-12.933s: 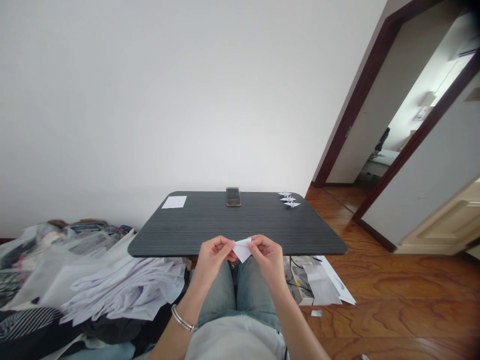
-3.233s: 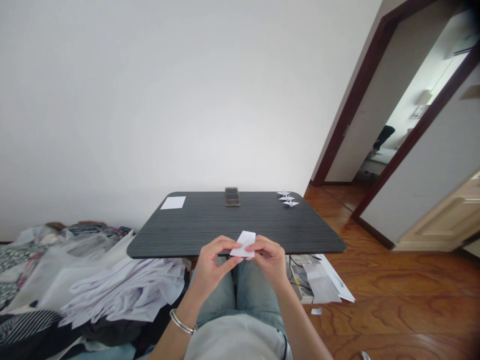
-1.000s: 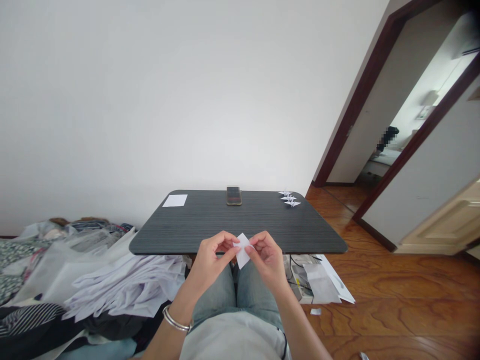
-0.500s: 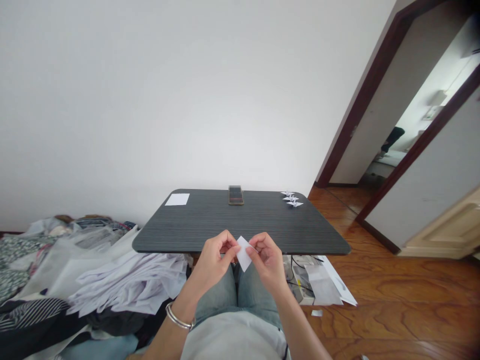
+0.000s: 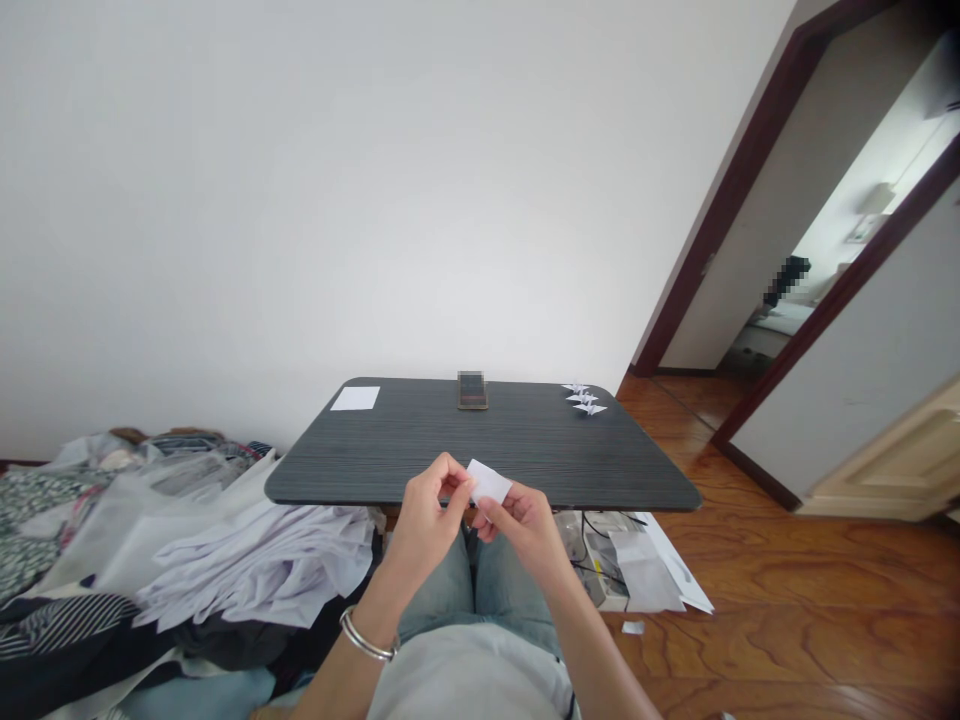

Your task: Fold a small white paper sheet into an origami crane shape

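A small folded piece of white paper (image 5: 489,481) is held between my two hands, just over the near edge of the dark table (image 5: 420,440). My left hand (image 5: 435,505) pinches its left corner between thumb and forefinger. My right hand (image 5: 519,520) grips the lower right part, thumb on top and fingers beneath. Three folded paper cranes (image 5: 585,398) stand in a row at the table's far right. At the far left lies a flat square of white paper (image 5: 355,398).
A phone (image 5: 472,390) rests at the table's back edge by the wall. Piled clothes (image 5: 255,570) lie on the left. Below the table's right side are a box with cables (image 5: 600,570) and white sheets (image 5: 652,570). A doorway (image 5: 750,250) opens at right.
The folded paper has turned from an upright diamond to a tilted position and risen slightly. My right hand has shifted its hold to the paper's lower right, fingers now under it.
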Motion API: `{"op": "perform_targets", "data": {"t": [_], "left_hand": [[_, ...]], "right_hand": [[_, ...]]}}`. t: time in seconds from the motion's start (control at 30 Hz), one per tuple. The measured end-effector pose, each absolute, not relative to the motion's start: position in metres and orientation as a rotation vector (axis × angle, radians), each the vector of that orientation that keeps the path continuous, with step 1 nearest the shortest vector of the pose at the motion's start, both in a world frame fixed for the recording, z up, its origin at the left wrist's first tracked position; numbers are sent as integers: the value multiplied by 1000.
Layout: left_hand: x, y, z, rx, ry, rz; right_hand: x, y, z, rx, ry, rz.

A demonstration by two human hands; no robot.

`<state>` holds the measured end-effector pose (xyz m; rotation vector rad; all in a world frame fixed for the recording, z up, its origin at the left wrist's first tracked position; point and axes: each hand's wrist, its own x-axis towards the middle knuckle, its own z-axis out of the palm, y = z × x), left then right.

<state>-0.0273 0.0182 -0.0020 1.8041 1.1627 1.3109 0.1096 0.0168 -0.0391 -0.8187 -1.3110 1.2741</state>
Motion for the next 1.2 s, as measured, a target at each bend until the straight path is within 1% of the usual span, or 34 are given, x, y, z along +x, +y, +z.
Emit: {"op": "perform_targets", "data": {"t": [0.2, 0.3, 0.57, 0.83, 1.0, 1.2], "left_hand": [[-31, 16, 4, 1790, 1029, 1231], [-32, 17, 3, 1810, 1039, 1212], [-30, 20, -4, 1826, 1141, 1284], [-25, 18, -6, 1746, 1081, 1353], [-23, 20, -10, 1715, 1121, 1397], [-25, 25, -10, 1667, 1077, 1329]], "right_hand": [[110, 13, -36, -820, -1261, 1254], [110, 13, -36, -816, -1259, 1252], [109, 13, -37, -820, -1284, 1241], [107, 12, -35, -834, -1267, 1230], [106, 15, -35, -857, -1266, 1238], [107, 20, -38, -892, -1255, 1217]]}}
